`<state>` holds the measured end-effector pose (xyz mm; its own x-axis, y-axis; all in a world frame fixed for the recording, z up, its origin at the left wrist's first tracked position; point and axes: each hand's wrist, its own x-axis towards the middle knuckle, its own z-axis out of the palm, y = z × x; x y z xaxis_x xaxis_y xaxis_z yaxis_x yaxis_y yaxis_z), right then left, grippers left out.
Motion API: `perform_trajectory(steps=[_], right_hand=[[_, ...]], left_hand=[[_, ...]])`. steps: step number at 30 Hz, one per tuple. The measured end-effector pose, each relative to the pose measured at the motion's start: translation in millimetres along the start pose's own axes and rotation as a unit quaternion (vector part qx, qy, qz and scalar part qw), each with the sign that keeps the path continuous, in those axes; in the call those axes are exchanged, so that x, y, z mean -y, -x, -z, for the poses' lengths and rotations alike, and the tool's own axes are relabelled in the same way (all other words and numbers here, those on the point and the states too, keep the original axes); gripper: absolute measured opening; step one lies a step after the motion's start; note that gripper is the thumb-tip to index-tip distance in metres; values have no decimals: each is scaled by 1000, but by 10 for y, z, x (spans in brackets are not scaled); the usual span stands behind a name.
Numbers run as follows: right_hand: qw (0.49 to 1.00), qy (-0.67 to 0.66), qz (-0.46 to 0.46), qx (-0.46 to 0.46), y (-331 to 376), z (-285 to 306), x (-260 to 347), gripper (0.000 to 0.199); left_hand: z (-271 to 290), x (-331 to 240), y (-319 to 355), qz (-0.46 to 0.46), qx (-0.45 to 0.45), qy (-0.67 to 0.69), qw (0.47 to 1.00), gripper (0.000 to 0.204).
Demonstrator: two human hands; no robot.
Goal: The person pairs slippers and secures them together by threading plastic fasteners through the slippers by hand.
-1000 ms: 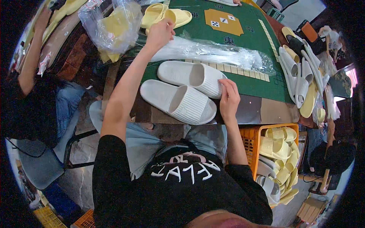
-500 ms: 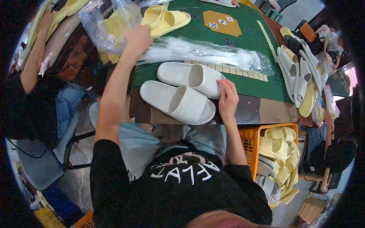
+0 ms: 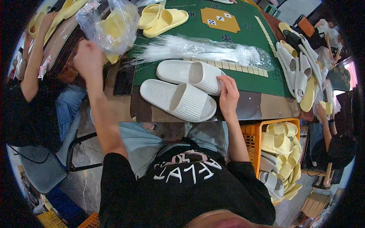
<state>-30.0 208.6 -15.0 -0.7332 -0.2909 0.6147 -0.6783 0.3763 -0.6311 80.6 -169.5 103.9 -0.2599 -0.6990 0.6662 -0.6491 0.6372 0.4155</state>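
Note:
A pair of light grey slippers (image 3: 178, 98) lies side by side at the table's near edge, toes to the right. My right hand (image 3: 229, 95) has its fingers curled at the toe end of the far slipper, gripping its edge. My left hand (image 3: 89, 59) is raised at the left, smeared by motion, so its fingers are unclear. Nearest to it is a clear plastic bag (image 3: 125, 26) with yellow slippers inside. Beyond the grey pair lies a bundle of thin white plastic strands (image 3: 190, 49) in a clear sleeve. A yellow slipper pair (image 3: 165, 21) stands behind the bundle.
A green mat (image 3: 262, 83) covers the tabletop, with a row of cream tiles (image 3: 243, 71). More grey and yellow slippers (image 3: 300, 72) are piled at the right. An orange crate (image 3: 251, 138) of slippers stands by my right side. A co-worker's arm (image 3: 34, 64) is at the left.
My left hand has moved left and toward me, away from the yellow slippers and the plastic bag. My right hand stays at the grey slipper.

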Motion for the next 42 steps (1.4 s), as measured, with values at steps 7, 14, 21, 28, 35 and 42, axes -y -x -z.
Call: perform_trajectory(steps=[7,14,21,28,35,42], right_hand=[[993,92,55,-55,13,14,0,21],[995,-36,-88,-2,407,204,365,10],[990,50,48,126,582,220,486,17],[992,33,28,122,606,115,501,21],[985,-28,-42,165,564,136,459,18],[987,35,29,157,594,50,434,12]], left_hand=[[334,79,647,151,179,496,836,18],[111,-176,1238,228,354,519,744,20],[-78,-415,1873,115,599,484,627,17],[-226,-639,2053,84,629,518,574,12],[-321,-683,2101,111,683,503,518,22],[-364,-665,2112,101,690,515,499,24]])
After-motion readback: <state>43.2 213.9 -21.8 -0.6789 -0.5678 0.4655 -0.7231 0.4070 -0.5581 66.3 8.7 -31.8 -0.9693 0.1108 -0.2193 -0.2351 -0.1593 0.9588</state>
